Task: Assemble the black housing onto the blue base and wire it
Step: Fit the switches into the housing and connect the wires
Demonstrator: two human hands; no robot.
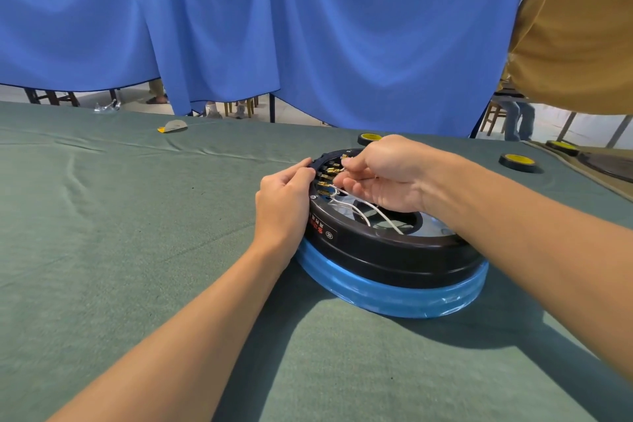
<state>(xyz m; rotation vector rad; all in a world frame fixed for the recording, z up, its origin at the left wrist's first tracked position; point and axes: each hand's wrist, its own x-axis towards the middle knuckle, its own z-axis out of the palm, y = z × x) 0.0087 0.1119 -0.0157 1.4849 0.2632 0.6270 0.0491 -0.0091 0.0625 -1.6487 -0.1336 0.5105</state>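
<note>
1. The black housing (387, 250) is seated on the blue base (394, 298), which rests on the table (137, 216) just in front of the person, so the step in hand looks to be the wiring.
2. The left hand (284, 202) has its grip clamped on the housing's near-left rim, fingers curled over the edge. Keep it there so the unit does not turn or slide.
3. The right hand (383, 175) has its grip pinched together on one of the white wires (356, 209), right at the row of brass terminals (329, 175). Which terminal it is aimed at I cannot make out, as the fingers hide the tip.
4. Hold the lead close to its end and push it straight along the terminal's line, not at an angle.
5. Keep the slack wires inside the housing's well, away from the neighbouring terminals
</note>
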